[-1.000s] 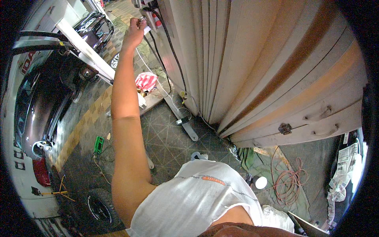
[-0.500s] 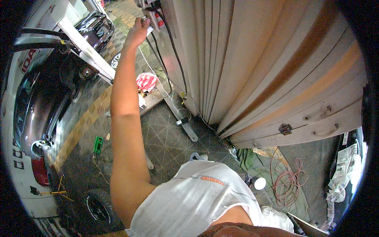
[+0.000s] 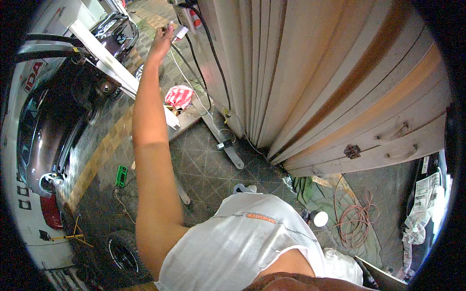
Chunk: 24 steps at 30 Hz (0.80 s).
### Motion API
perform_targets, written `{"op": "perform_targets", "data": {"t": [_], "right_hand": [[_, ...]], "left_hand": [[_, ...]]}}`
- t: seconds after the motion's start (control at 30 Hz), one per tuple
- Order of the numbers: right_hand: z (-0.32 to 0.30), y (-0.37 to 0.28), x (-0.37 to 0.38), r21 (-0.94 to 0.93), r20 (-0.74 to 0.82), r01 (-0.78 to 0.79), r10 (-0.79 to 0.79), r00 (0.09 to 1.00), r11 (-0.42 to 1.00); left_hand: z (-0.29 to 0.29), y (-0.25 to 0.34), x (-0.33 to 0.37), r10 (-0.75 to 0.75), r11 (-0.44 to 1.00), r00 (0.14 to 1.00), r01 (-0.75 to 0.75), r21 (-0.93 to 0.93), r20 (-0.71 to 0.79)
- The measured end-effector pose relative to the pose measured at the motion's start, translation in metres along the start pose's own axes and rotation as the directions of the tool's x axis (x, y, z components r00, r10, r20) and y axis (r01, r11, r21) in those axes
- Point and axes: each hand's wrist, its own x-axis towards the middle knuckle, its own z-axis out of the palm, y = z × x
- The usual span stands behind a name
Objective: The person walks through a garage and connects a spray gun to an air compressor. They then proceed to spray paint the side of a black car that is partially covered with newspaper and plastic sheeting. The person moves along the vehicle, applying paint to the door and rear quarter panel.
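Observation:
My left arm reaches far ahead. At its end my left hand (image 3: 162,42) is closed, thumb and fingers pinched together. Beside the fingers a small white block (image 3: 180,32), which looks like a charger adapter, sticks out to the right. A small shiny bit shows at the fingertips, too small to name. From the hand a thin white cable (image 3: 185,80) runs down toward a flat metal leg (image 3: 227,152). On that leg sits a small black and white device (image 3: 224,145). To the right of the hand, black cables (image 3: 213,53) hang along a machine. My right hand is out of view.
A beige panelled wall (image 3: 310,87) rises on the right. A red-and-white bag (image 3: 179,97) lies beyond my forearm. A green device (image 3: 121,176), a tire (image 3: 122,254) and a dark car (image 3: 53,131) are left. A coiled reddish hose (image 3: 357,225) lies right.
My left hand has drawn slightly left, away from the machine. The white block beside it now shows more fully. The white cable has shifted with the hand.

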Motion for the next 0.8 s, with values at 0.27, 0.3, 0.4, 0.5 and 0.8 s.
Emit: {"op": "perform_targets", "data": {"t": [0.27,0.3,0.4,0.5,0.8], "right_hand": [[-0.001,0.002,-0.001,0.002,-0.001,0.008,-0.008,1.000,1.000],[-0.004,0.004,-0.003,0.006,-0.022,0.001,-0.001,1.000,1.000],[-0.002,0.003,-0.003,0.009,-0.005,0.012,-0.012,1.000,1.000],[-0.001,0.003,-0.005,0.011,-0.003,0.015,-0.015,1.000,1.000],[-0.004,0.009,-0.021,0.024,-0.027,0.004,-0.003,1.000,1.000]], "left_hand": [[-0.001,0.010,-0.001,0.013,1.000,0.979,-0.010,-0.016,0.202],[0.005,0.027,-0.015,0.048,0.994,0.979,-0.066,0.086,0.198],[-0.005,0.018,-0.008,0.099,0.933,0.987,-0.138,0.333,0.129],[-0.005,0.000,0.013,0.101,0.935,0.987,-0.136,0.327,0.123],[-0.018,0.033,0.013,0.138,0.915,0.973,-0.196,0.352,0.182]]}}
